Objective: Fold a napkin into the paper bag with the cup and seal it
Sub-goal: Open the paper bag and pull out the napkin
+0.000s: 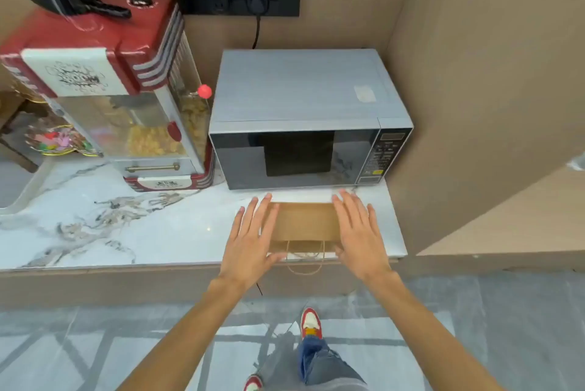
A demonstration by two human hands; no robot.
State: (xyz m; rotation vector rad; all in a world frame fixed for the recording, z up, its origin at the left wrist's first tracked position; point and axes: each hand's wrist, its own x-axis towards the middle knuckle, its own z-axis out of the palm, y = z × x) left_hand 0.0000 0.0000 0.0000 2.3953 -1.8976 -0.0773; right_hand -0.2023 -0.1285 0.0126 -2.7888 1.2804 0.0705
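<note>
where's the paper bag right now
In the head view the paper bag sits at the front edge of the marble counter, just in front of the microwave, flanked by the left hand and right hand.

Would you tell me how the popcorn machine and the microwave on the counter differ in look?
The popcorn machine is red and white with clear panels showing popcorn; the microwave is grey with a dark door. The popcorn machine stands taller, the microwave lower and wider. Both sit on the marble counter against the wall.

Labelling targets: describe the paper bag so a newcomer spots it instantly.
Find the grey microwave on the marble counter. Right in front of its door, at the counter's near edge, sits the brown paper bag. It alone is kraft brown, with a twine loop handle hanging over the edge.
</note>
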